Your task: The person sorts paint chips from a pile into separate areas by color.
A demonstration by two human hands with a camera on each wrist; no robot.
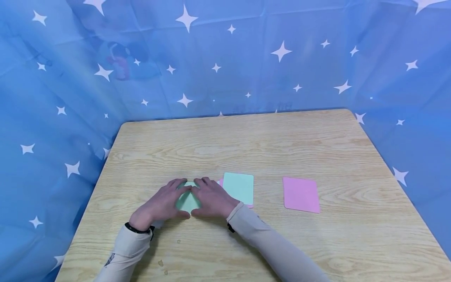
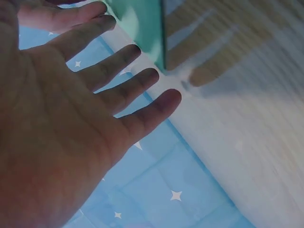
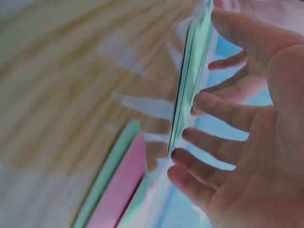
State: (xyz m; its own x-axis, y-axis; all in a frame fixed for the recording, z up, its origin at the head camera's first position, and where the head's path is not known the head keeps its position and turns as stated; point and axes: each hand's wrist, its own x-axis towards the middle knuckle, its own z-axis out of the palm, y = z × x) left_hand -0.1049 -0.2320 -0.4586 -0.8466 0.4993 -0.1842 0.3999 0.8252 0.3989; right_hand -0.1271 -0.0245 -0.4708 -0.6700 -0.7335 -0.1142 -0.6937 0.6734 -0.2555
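Note:
On the table, a mint-green square stack (image 1: 188, 201) lies between my two hands. My left hand (image 1: 161, 203) spreads over its left side, fingers extended; in the left wrist view the green square (image 2: 145, 33) is just beyond the fingertips. From the right comes my right hand (image 1: 213, 199), its thumb side meeting the left hand's. Thin green layers (image 3: 190, 85) show in the right wrist view, with the loosely bent right fingertips at or close to their face; exact contact is hard to tell. Neither hand is seen gripping anything.
Right of my right hand is another mint-green square (image 1: 238, 188) with pink edges showing under it. Farther right, a pink square (image 1: 301, 194) lies alone on the wooden table (image 1: 239, 145). A blue star-patterned cloth (image 1: 225, 55) hangs behind and beside the table.

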